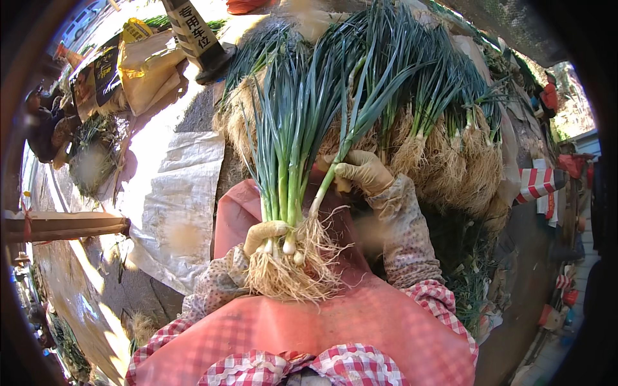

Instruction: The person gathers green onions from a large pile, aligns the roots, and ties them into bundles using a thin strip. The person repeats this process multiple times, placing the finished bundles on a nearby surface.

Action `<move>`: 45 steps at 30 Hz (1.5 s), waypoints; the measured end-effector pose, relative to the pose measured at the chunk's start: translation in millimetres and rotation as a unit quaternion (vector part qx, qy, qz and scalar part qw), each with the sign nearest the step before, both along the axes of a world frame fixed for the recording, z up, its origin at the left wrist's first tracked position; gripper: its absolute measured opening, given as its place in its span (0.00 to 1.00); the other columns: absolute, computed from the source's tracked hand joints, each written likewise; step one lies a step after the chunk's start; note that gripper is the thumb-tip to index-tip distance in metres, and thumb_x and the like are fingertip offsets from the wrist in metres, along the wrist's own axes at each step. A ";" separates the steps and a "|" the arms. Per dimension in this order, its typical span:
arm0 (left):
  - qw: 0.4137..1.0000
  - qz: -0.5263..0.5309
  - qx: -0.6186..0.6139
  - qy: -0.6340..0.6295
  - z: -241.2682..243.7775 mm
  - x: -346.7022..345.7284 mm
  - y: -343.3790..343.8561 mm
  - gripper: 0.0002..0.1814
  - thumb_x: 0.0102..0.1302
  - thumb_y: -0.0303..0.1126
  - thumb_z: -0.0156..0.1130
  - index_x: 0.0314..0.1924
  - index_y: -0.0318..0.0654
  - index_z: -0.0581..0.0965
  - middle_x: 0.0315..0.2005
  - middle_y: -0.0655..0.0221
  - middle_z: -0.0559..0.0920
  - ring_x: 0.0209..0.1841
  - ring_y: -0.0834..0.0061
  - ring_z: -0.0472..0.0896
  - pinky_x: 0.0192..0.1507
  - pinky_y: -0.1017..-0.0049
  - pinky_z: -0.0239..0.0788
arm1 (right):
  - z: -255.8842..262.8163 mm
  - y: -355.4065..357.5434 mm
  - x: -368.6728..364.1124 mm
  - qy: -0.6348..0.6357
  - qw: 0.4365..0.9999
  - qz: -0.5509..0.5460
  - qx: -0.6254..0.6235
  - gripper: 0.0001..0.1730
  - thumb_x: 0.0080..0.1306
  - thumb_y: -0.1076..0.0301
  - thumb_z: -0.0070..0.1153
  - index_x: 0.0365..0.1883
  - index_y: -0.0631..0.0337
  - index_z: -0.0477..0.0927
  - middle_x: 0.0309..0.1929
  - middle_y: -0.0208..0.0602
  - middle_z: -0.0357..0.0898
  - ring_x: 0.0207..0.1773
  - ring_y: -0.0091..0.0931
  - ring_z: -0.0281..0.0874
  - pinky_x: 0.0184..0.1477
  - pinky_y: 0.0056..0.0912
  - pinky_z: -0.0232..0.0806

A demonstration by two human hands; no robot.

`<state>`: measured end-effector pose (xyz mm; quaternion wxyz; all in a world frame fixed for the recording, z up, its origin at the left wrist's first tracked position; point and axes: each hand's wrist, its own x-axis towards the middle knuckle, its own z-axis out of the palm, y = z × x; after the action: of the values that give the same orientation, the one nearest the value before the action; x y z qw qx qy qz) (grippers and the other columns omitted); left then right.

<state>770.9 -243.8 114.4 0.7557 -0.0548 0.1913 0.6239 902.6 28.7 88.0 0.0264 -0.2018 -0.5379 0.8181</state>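
My left hand (264,236), in a pale glove, is closed round the lower stems of a bunch of green onions (285,193) just above their roots, over my red apron (309,328). The long dark green leaves point away from me and the stringy roots hang toward me. My gloved right hand (363,172) grips a single green onion stalk (327,186) by its stem, thumb on top. That stalk's roots meet the bunch's roots on the right side. Beyond both hands lies a large heap of green onions (425,106), with bushy tan roots facing me.
At the left lie a white woven sheet (183,193) and a wooden beam (72,227). A striped post (195,36) bearing writing and a large sack (147,72) stand at the upper left. A person (46,125) is at far left, another (549,95) at far right. Leaf scraps (466,275) lie lower right.
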 end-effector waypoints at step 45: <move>0.986 0.004 0.161 -0.053 7.6 -8.2 -6.8 0.30 0.65 0.35 0.55 0.63 0.27 0.61 0.49 0.46 0.75 0.43 0.63 0.80 0.42 0.66 0.78 | 34.2 71.3 32.4 0.024 0.789 -0.565 0.239 0.13 0.72 0.65 0.48 0.50 0.62 0.76 0.38 0.39 0.84 0.31 0.25 0.81 0.31 0.22 0.76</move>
<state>762.7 -250.6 122.0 0.7612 0.0336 0.0482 0.6458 935.0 100.0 122.2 0.5447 -0.4370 -0.5049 0.5073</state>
